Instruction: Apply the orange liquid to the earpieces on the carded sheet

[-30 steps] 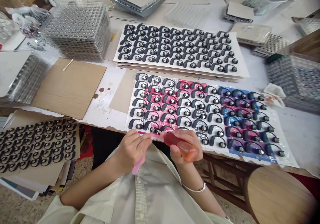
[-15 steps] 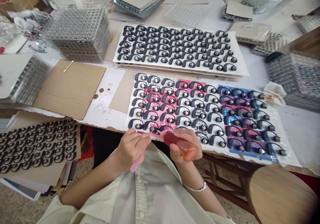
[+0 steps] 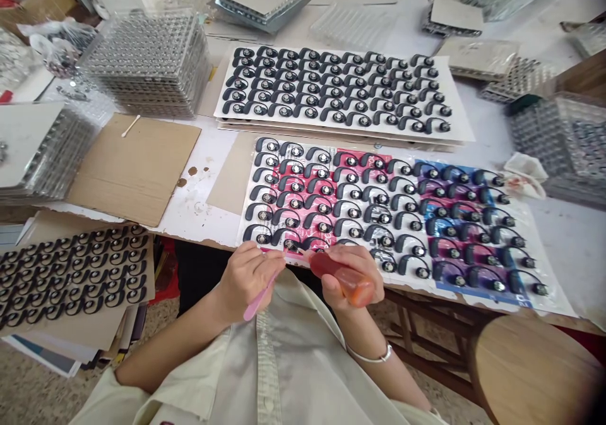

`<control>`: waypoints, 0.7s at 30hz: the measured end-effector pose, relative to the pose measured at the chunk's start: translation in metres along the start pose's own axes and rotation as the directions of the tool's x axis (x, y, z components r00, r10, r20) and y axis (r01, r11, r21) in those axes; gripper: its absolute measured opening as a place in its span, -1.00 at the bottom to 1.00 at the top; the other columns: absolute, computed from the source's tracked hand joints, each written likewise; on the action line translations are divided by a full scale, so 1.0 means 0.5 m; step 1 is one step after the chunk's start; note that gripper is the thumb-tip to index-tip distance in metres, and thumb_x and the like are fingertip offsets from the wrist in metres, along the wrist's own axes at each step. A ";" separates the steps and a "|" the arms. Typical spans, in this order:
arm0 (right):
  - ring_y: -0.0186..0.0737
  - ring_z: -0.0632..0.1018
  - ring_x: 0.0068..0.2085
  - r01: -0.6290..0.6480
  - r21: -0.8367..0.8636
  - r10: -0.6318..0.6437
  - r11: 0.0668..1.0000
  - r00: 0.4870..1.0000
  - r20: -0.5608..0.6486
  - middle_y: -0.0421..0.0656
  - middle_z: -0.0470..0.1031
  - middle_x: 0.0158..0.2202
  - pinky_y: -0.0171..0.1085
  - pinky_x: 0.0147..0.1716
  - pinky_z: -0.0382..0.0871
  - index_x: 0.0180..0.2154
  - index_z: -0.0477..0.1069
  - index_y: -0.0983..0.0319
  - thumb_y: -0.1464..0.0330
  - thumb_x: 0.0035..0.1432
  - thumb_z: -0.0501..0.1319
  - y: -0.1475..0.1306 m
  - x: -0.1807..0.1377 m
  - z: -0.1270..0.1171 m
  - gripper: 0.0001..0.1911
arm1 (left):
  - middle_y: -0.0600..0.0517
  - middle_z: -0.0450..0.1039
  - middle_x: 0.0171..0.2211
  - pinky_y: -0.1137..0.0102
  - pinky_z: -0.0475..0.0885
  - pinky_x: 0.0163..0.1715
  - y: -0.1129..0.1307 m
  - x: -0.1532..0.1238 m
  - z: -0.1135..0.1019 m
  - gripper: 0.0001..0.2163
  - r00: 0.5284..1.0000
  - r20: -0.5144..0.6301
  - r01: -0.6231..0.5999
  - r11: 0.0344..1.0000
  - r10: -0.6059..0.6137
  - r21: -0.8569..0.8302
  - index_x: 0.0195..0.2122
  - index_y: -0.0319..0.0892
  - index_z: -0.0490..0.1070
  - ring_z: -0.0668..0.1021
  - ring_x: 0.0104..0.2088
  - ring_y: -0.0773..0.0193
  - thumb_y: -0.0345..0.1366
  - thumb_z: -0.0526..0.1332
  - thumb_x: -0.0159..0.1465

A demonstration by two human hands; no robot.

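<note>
Red bottle (image 3: 349,282) sits gripped in right hand (image 3: 360,261), left hand (image 3: 246,276) pinching pink stick (image 3: 256,298) (tip hidden).

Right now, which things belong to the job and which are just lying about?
In use: pink stick in left hand; red bottle in right hand; near sheet of ear hooks.
Lying about: far sheet, tray stack, cardboard, swab, rag, stool.
</note>
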State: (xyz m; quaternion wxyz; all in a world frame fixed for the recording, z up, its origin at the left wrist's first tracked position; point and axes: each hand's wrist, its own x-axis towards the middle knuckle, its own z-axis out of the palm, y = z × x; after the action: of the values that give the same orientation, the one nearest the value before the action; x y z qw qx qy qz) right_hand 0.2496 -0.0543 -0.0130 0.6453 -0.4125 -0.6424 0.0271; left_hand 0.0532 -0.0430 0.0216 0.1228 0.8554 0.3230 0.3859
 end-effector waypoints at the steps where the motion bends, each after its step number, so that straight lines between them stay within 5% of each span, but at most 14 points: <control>1: -0.22 0.49 -0.42 0.002 0.003 -0.002 1.000 1.000 -0.004 -0.12 0.47 -0.42 -0.22 -0.55 0.45 -0.17 0.42 0.30 0.25 0.04 0.30 0.000 0.000 0.000 -0.66 | -0.07 0.58 -0.27 0.32 0.39 -0.34 0.000 0.000 -0.001 -0.87 1.000 -0.004 -0.001 1.000 0.001 -0.004 -0.24 -0.24 0.35 0.54 -0.44 0.29 -0.55 0.11 0.24; 8: -0.23 0.48 -0.42 -0.016 0.002 0.016 1.000 1.000 0.006 -0.13 0.48 -0.41 -0.22 -0.55 0.44 -0.16 0.43 0.28 0.24 0.06 0.29 -0.004 0.001 0.000 -0.67 | -0.06 0.59 -0.28 0.32 0.39 -0.34 -0.005 -0.004 0.003 -0.85 1.000 -0.018 0.009 0.999 -0.009 -0.035 -0.21 -0.22 0.35 0.56 -0.43 0.30 -0.55 0.14 0.23; 15: -0.22 0.49 -0.44 -0.012 0.012 0.012 1.000 1.000 -0.005 -0.12 0.48 -0.43 -0.22 -0.58 0.42 -0.21 0.44 0.31 0.26 0.04 0.30 -0.005 0.003 0.001 -0.70 | -0.02 0.60 -0.30 0.35 0.46 -0.30 -0.019 0.009 -0.024 -0.85 0.981 -0.121 0.121 0.961 -0.155 -0.249 -0.21 -0.16 0.42 0.61 -0.37 0.28 -0.50 0.23 0.22; 18: -0.23 0.49 -0.45 0.005 0.002 -0.004 1.000 1.000 -0.016 -0.14 0.48 -0.45 -0.22 -0.59 0.42 -0.23 0.45 0.30 0.26 0.05 0.30 -0.005 0.005 0.003 -0.72 | -0.02 0.60 -0.30 0.39 0.51 -0.28 -0.061 0.019 -0.059 -0.90 0.921 -0.251 0.245 0.944 -0.297 -0.219 -0.27 -0.17 0.47 0.62 -0.32 0.27 -0.46 0.28 0.19; 21: -0.23 0.49 -0.46 0.004 -0.011 -0.004 1.000 1.000 -0.012 -0.15 0.47 -0.46 -0.22 -0.59 0.41 -0.23 0.44 0.28 0.23 0.06 0.29 -0.006 0.007 0.004 -0.72 | 0.01 0.60 -0.29 0.42 0.54 -0.23 -0.126 0.016 -0.086 -0.92 0.806 -0.450 0.392 0.916 -0.385 -0.082 -0.29 -0.19 0.51 0.63 -0.27 0.26 -0.39 0.32 0.17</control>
State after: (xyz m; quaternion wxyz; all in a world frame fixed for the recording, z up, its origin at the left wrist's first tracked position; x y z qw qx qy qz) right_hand 0.2469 -0.0534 -0.0086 0.6470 -0.4149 -0.6395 0.0199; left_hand -0.0033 0.0083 0.0262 0.1133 0.6570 0.5133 0.5404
